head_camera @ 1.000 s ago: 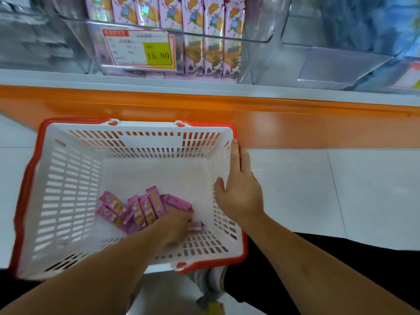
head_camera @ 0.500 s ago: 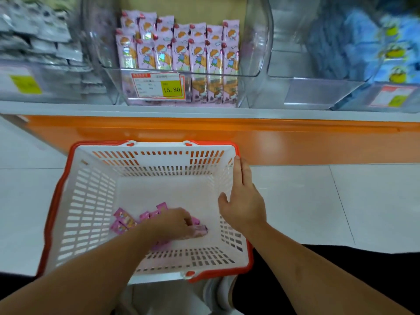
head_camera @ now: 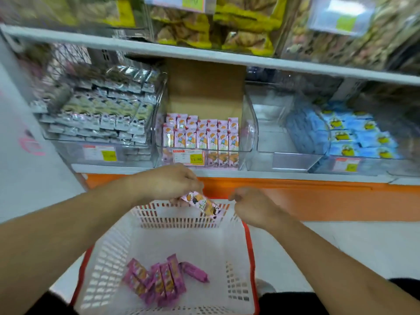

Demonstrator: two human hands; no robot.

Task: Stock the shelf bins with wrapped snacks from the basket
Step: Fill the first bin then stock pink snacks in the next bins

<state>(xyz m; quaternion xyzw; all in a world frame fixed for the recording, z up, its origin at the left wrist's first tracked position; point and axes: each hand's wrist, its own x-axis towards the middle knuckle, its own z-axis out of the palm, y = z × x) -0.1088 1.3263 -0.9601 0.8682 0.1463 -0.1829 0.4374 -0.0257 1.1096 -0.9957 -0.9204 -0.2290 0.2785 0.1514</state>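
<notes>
Pink foil-wrapped snack bar [head_camera: 202, 203], printed with a cartoon figure, hangs tilted over the far rim of the white slatted plastic basket with a red rim [head_camera: 236, 251], pinched at its upper end by the left hand [head_camera: 169, 184], whose fingers curl down around it. The right hand [head_camera: 252, 206] hovers just beside the bar's lower end, fingers loosely curled and holding nothing. A small heap of purple-pink wrapped snack bars [head_camera: 159, 279] lies on the basket floor towards its near left corner. Above the hands, on the shelf's lower level, the clear plastic middle bin [head_camera: 248, 123] holds upright rows of matching pink packets [head_camera: 201, 135] behind a yellow price tag [head_camera: 188, 157]. Silver packets [head_camera: 102, 110] fill the bin to its left; blue packets [head_camera: 354, 137] lie in the one towards the right.
</notes>
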